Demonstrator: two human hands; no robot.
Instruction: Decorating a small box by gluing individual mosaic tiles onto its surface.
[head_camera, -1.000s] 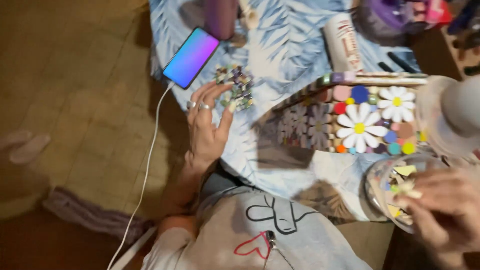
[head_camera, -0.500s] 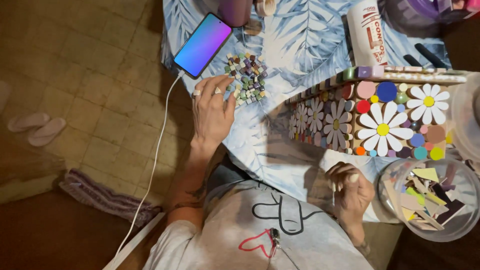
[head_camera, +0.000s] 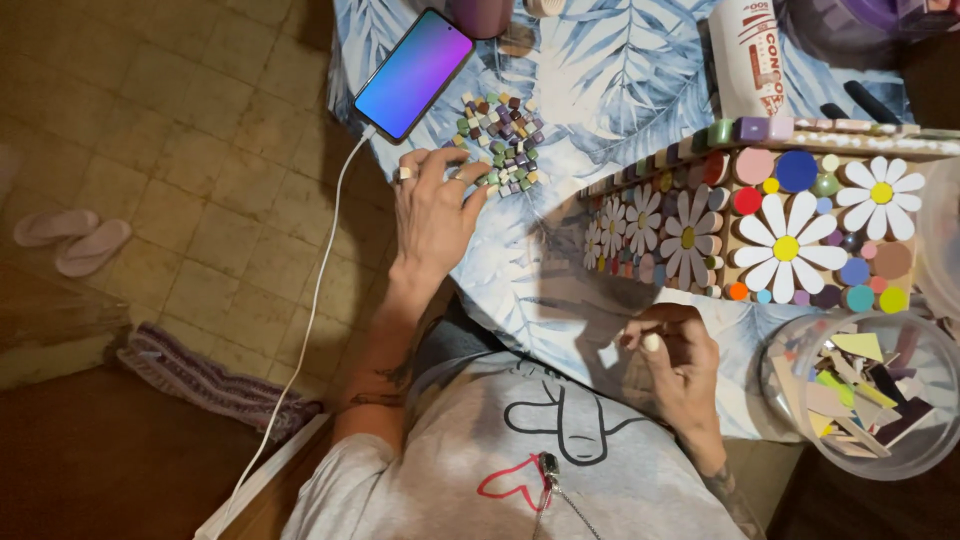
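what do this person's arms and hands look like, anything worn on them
Both arms are bare below short grey T-shirt sleeves. The left hand wears two rings, one pale and chunky. Dark tattoo marks show on the left forearm and near the right wrist. The right hand shows no ring; its nails look pale.

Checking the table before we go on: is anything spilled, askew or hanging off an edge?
The phone lies askew, overhanging the tablecloth edge, cable dangling. Small tiles lie loose by the left hand.
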